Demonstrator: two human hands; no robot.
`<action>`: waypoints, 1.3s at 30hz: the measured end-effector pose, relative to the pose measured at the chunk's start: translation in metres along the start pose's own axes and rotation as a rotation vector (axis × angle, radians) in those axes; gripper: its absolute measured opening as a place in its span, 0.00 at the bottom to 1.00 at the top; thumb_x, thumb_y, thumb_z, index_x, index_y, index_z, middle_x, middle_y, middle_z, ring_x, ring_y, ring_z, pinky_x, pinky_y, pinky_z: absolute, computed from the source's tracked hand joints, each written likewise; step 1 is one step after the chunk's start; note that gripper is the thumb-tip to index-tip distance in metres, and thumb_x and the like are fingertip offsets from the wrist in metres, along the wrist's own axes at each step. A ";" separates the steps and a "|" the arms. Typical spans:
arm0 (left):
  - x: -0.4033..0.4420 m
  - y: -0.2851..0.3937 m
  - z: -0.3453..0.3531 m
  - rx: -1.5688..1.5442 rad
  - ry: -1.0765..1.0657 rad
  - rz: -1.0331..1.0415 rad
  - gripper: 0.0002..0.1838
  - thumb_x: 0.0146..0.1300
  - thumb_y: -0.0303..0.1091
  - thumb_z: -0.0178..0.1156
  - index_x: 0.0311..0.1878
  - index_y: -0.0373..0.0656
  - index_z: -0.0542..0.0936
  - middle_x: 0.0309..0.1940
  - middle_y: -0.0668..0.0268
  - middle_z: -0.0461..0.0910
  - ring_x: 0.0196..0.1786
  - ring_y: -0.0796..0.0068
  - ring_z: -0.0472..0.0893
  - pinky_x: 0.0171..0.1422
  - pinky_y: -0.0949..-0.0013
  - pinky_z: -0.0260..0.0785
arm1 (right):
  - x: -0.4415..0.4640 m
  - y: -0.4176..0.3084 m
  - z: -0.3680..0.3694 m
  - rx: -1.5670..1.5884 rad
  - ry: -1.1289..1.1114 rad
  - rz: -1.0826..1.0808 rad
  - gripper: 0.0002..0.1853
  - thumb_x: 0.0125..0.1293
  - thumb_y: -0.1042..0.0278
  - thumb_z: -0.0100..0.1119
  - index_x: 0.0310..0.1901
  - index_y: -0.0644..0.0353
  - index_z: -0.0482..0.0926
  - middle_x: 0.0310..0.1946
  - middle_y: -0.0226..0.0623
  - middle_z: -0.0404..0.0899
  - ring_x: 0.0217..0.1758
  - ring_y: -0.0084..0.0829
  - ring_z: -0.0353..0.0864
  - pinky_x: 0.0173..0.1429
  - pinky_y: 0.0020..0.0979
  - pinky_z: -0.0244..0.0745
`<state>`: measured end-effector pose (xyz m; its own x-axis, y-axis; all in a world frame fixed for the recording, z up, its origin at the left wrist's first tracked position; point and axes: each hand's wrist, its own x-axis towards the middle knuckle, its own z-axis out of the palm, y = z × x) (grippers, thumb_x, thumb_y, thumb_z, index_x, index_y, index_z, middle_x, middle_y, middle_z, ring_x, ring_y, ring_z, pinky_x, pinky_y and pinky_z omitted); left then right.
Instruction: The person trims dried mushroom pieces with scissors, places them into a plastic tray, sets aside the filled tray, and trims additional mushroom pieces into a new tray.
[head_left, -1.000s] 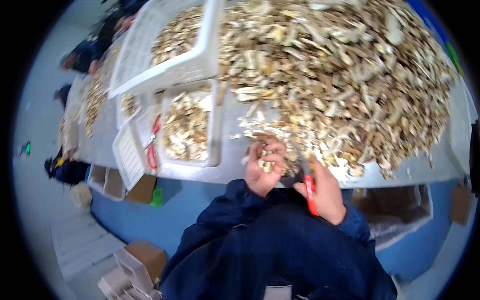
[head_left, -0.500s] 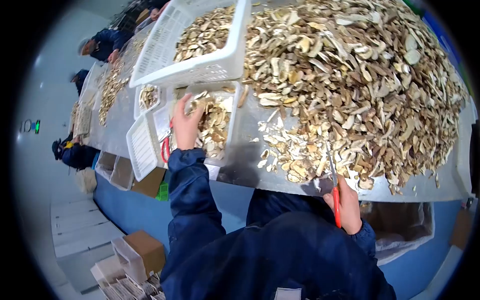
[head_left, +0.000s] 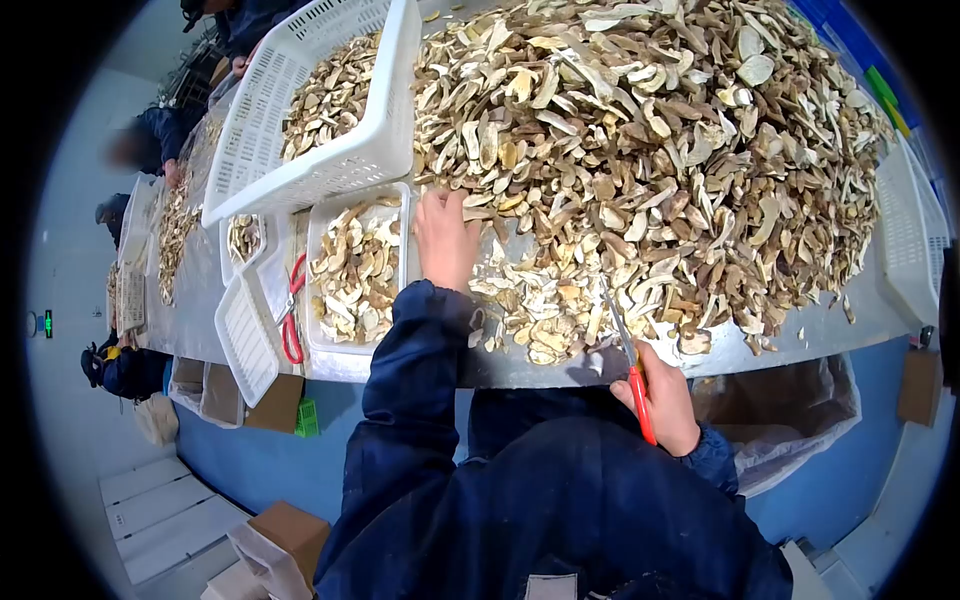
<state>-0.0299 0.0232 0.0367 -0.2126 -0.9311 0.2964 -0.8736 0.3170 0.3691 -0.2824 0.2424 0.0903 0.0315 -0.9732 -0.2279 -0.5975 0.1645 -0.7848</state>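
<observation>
Brown-and-cream mushroom slices (head_left: pixel 650 190) lie in a broad, loose heap on the grey metal worktop (head_left: pixel 490 374), spreading from twelve to three o'clock in the view, with smaller, paler pieces strewn at its near edge. At that fringe, slices are being reached for by hand while a cutting tool is held at the ready: the left hand (head_left: pixel 446 245) lies at the heap's left edge, fingers forward and slightly bent, though whether they pinch a slice I cannot tell. The right hand (head_left: pixel 668 405) is closed around red-handled steel scissors (head_left: pixel 641 400), blades slanting toward eleven o'clock over the pale pieces. Lifting a single slice would call for a light fingertip pinch, since the thin, curled, overlapping pieces look apt to slide; the scissor points should be kept clear of the fingers. The slices look dry and leathery, some long and strap-like, others rounded with wavy rims. Just beside the left hand, toward nine o'clock, a white plastic tub (head_left: pixel 404 235) holds more slices, with a second red-handled pair of scissors (head_left: pixel 291 305) past it. A tall, perforated white basket (head_left: pixel 350 163), part-filled with slices, stands at ten to eleven o'clock; farther off at ten, a co-worker's hand (head_left: pixel 172 174) is at a strip of pieces.
</observation>
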 end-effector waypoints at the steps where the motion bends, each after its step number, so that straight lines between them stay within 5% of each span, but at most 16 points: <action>1: 0.002 -0.001 0.003 0.060 -0.004 -0.005 0.18 0.53 0.26 0.65 0.49 0.38 0.76 0.49 0.53 0.71 0.53 0.50 0.71 0.57 0.57 0.65 | 0.000 0.002 0.001 0.002 0.007 -0.010 0.32 0.59 0.52 0.67 0.56 0.69 0.69 0.23 0.48 0.75 0.29 0.51 0.79 0.35 0.42 0.71; 5: -0.012 -0.008 0.006 -0.051 -0.076 -0.050 0.15 0.53 0.27 0.65 0.45 0.37 0.77 0.45 0.53 0.74 0.53 0.52 0.72 0.57 0.56 0.65 | 0.000 0.006 0.002 0.003 0.027 -0.031 0.31 0.59 0.53 0.67 0.56 0.68 0.69 0.22 0.47 0.75 0.28 0.50 0.79 0.35 0.41 0.71; 9: -0.026 -0.011 -0.006 -0.497 -0.091 -0.252 0.18 0.63 0.33 0.60 0.55 0.35 0.76 0.42 0.53 0.77 0.45 0.58 0.79 0.50 0.62 0.69 | 0.004 0.000 0.001 -0.002 0.013 -0.027 0.30 0.60 0.54 0.67 0.56 0.66 0.69 0.22 0.46 0.75 0.29 0.48 0.79 0.35 0.41 0.71; 10: -0.027 -0.009 -0.010 -0.617 -0.169 -0.353 0.19 0.68 0.34 0.56 0.59 0.37 0.74 0.40 0.60 0.78 0.38 0.68 0.77 0.45 0.69 0.69 | 0.004 -0.001 0.001 0.003 0.005 -0.032 0.30 0.59 0.54 0.67 0.56 0.66 0.69 0.22 0.46 0.75 0.29 0.48 0.79 0.35 0.41 0.71; 13: -0.028 -0.014 -0.011 -1.627 -0.329 -0.572 0.19 0.72 0.32 0.51 0.63 0.33 0.68 0.42 0.67 0.77 0.36 0.75 0.74 0.40 0.75 0.68 | 0.006 -0.003 0.000 0.011 0.002 -0.052 0.30 0.59 0.54 0.67 0.56 0.65 0.70 0.23 0.45 0.76 0.29 0.48 0.79 0.35 0.40 0.71; 14: -0.030 -0.014 -0.012 -1.909 -0.432 -0.526 0.22 0.74 0.32 0.48 0.68 0.42 0.63 0.39 0.70 0.73 0.38 0.78 0.71 0.41 0.76 0.66 | 0.006 -0.003 0.000 0.013 0.010 -0.058 0.30 0.59 0.54 0.67 0.56 0.65 0.70 0.23 0.45 0.76 0.29 0.48 0.79 0.35 0.40 0.71; 17: -0.036 0.023 -0.026 -2.307 -0.506 -0.759 0.23 0.74 0.34 0.49 0.70 0.48 0.62 0.39 0.70 0.68 0.39 0.79 0.68 0.42 0.76 0.65 | 0.005 -0.003 0.001 0.018 0.016 -0.057 0.30 0.59 0.54 0.68 0.56 0.64 0.70 0.24 0.45 0.76 0.29 0.48 0.79 0.35 0.39 0.72; 22: -0.057 0.045 -0.020 -2.522 -0.636 -0.642 0.21 0.72 0.35 0.53 0.66 0.48 0.63 0.44 0.68 0.65 0.40 0.79 0.68 0.38 0.81 0.67 | 0.004 -0.001 0.003 0.019 0.029 -0.073 0.31 0.56 0.54 0.70 0.56 0.63 0.70 0.25 0.45 0.77 0.29 0.46 0.79 0.36 0.39 0.72; 26: -0.064 0.058 -0.019 -2.754 -0.840 -0.952 0.20 0.72 0.30 0.53 0.64 0.40 0.64 0.43 0.68 0.66 0.41 0.83 0.70 0.32 0.86 0.65 | 0.007 -0.011 -0.003 -0.017 0.049 -0.147 0.34 0.53 0.54 0.72 0.57 0.64 0.70 0.25 0.41 0.75 0.31 0.43 0.77 0.36 0.39 0.71; 29: -0.070 0.065 -0.018 -2.639 -0.710 -0.999 0.19 0.72 0.29 0.52 0.63 0.40 0.65 0.43 0.68 0.66 0.43 0.82 0.72 0.37 0.85 0.70 | 0.007 -0.011 -0.002 0.021 0.011 -0.149 0.35 0.52 0.54 0.73 0.57 0.64 0.69 0.24 0.39 0.74 0.31 0.43 0.76 0.36 0.39 0.71; 33: -0.072 0.072 -0.016 -2.487 -0.380 -0.880 0.19 0.70 0.25 0.52 0.62 0.43 0.66 0.49 0.65 0.72 0.52 0.77 0.75 0.55 0.77 0.77 | 0.003 -0.012 0.005 0.052 -0.011 -0.114 0.36 0.51 0.53 0.73 0.57 0.64 0.69 0.24 0.39 0.73 0.32 0.42 0.75 0.37 0.40 0.69; 39: -0.080 0.082 -0.024 -2.250 -0.480 -1.197 0.12 0.68 0.22 0.52 0.54 0.42 0.73 0.48 0.65 0.76 0.51 0.74 0.79 0.57 0.76 0.76 | 0.004 -0.015 0.006 0.009 0.040 -0.060 0.36 0.51 0.52 0.73 0.57 0.62 0.69 0.25 0.38 0.73 0.33 0.43 0.74 0.38 0.40 0.69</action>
<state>-0.0738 0.1276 0.0643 -0.5323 -0.6374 -0.5571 0.7043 -0.6986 0.1264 -0.2686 0.2373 0.0983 0.0348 -0.9869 -0.1577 -0.5883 0.1073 -0.8015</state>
